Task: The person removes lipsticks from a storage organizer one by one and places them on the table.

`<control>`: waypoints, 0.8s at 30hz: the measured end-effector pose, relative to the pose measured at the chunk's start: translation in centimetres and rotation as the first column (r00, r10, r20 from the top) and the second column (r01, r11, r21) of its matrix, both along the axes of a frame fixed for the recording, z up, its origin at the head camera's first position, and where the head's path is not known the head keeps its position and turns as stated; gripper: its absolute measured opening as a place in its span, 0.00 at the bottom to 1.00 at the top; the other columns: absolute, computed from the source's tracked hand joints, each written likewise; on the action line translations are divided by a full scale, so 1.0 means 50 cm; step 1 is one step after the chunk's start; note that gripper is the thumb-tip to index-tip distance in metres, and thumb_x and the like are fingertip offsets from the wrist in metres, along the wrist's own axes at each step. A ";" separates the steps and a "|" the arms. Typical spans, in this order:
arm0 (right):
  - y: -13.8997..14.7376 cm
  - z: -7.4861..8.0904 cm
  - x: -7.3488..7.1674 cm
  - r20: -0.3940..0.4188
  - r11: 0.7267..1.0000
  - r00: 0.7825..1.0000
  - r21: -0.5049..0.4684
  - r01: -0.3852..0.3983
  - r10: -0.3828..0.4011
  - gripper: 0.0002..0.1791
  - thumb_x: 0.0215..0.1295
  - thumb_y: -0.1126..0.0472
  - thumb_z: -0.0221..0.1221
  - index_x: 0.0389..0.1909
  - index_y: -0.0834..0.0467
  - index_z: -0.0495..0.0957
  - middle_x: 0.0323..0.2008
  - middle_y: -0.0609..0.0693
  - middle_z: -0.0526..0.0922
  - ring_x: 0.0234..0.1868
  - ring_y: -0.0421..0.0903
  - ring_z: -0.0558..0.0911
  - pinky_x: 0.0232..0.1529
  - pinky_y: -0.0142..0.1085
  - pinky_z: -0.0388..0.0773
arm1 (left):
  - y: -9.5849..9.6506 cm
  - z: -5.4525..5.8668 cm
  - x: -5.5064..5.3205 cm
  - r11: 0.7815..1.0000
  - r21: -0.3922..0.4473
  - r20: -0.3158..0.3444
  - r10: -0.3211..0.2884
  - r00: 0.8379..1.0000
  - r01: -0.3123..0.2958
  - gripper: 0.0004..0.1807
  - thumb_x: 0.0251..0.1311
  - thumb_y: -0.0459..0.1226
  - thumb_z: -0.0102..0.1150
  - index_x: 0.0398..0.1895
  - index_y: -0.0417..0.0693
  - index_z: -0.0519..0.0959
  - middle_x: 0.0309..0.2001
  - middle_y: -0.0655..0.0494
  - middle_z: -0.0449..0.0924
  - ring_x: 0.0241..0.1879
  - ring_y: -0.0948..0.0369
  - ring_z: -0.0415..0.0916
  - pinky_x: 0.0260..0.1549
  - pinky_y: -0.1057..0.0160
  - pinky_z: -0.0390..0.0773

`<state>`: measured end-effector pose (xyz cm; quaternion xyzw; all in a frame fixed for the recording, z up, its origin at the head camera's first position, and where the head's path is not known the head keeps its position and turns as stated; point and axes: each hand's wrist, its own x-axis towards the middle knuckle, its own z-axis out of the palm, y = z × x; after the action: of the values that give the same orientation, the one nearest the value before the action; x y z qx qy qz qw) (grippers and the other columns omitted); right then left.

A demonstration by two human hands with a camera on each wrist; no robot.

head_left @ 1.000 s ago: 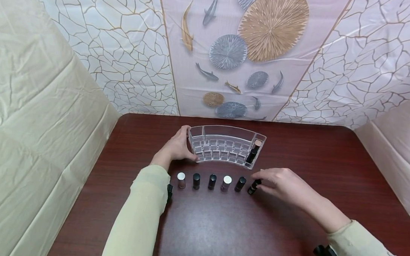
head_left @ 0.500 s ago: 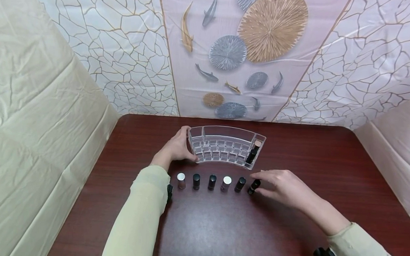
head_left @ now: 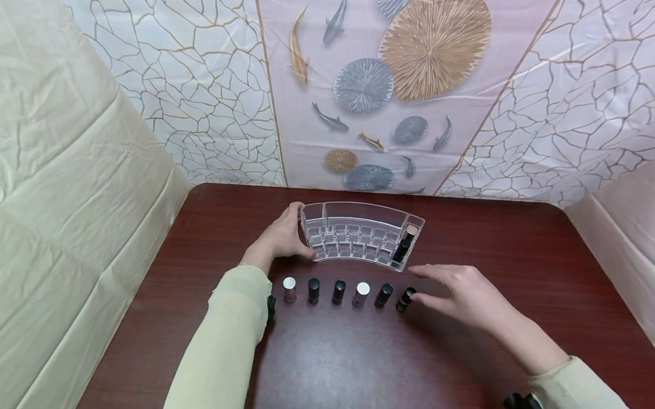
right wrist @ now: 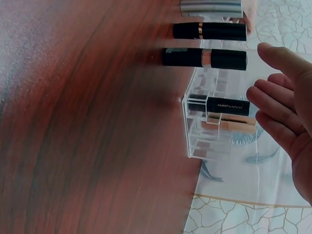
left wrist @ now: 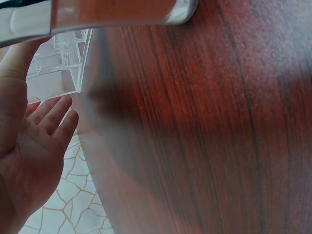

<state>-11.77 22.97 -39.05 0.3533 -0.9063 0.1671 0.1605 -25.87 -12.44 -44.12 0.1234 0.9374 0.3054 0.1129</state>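
A clear acrylic lipstick organizer (head_left: pixel 362 210) with a curved shape stands on the table. My left hand (head_left: pixel 281 235) holds its left end, thumb at the front corner and fingers at the back. My right hand (head_left: pixel 471 297) hovers to the right of a black lipstick (head_left: pixel 405 300), fingers extended and thumb spread. In the right wrist view a small gap separates the fingertips from that lipstick (right wrist: pixel 204 58), which stands upright with a copper band. The right end compartment of the organizer contains a black tube (head_left: pixel 401 250) and one with a beige top (head_left: pixel 410 231).
More upright lipsticks line up in front of the organizer: a silver-capped one (head_left: pixel 289 289), black ones such as this tube (head_left: pixel 383 295), and a white-topped one (head_left: pixel 361 293). A patterned cloth (head_left: pixel 368 137) hangs behind the dark wooden table (head_left: pixel 354 360).
My right hand has drawn back to the right from the rightmost black lipstick, its fingers now apart from it. The lipstick stays standing. The left hand and organizer hold still.
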 end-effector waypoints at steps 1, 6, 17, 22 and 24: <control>0.002 0.001 -0.001 -0.003 1.000 1.000 -0.002 0.007 -0.007 0.25 0.46 0.55 0.73 0.49 0.55 0.83 0.41 0.48 0.87 0.40 0.45 0.86 0.39 0.41 0.81 | 0.000 0.001 0.000 1.000 0.002 -0.001 -0.001 1.000 0.001 0.66 0.29 0.49 0.82 0.72 0.53 0.47 0.67 0.46 0.61 0.61 0.50 0.67 0.58 0.51 0.69; 0.011 0.008 -0.010 -0.022 0.999 0.999 -0.010 0.037 -0.037 0.26 0.46 0.53 0.74 0.49 0.55 0.83 0.41 0.48 0.87 0.41 0.44 0.86 0.39 0.39 0.81 | 0.000 0.002 0.002 1.000 0.006 0.000 -0.004 1.000 0.004 0.66 0.31 0.49 0.81 0.72 0.53 0.46 0.67 0.46 0.60 0.62 0.50 0.67 0.58 0.50 0.69; 0.030 0.027 -0.034 -0.044 0.996 0.996 -0.019 0.083 -0.083 0.29 0.45 0.50 0.74 0.50 0.55 0.82 0.43 0.49 0.87 0.42 0.46 0.86 0.42 0.41 0.80 | -0.001 0.001 0.002 1.000 -0.005 0.001 -0.004 1.000 0.004 0.65 0.31 0.50 0.81 0.72 0.53 0.46 0.68 0.46 0.59 0.61 0.51 0.67 0.57 0.51 0.69; 0.036 0.039 -0.048 -0.020 0.992 0.992 -0.022 0.124 -0.125 0.29 0.46 0.51 0.74 0.52 0.54 0.82 0.44 0.50 0.86 0.43 0.47 0.85 0.43 0.42 0.80 | -0.001 -0.001 0.003 1.000 0.001 -0.004 -0.007 1.000 0.007 0.65 0.31 0.50 0.81 0.72 0.52 0.46 0.67 0.46 0.59 0.61 0.51 0.67 0.57 0.51 0.69; 0.037 0.043 -0.055 -0.010 0.990 0.991 -0.020 0.137 -0.137 0.29 0.47 0.51 0.73 0.52 0.54 0.82 0.45 0.50 0.86 0.44 0.48 0.85 0.44 0.43 0.79 | 0.000 -0.001 0.003 1.000 0.001 -0.006 -0.007 1.000 0.007 0.65 0.31 0.50 0.81 0.72 0.52 0.47 0.67 0.46 0.59 0.60 0.51 0.68 0.57 0.51 0.69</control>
<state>-14.52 24.83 -36.87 0.2897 -0.9259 0.1626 0.1800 -25.72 -12.45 -44.17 0.1278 0.9372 0.3050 0.1110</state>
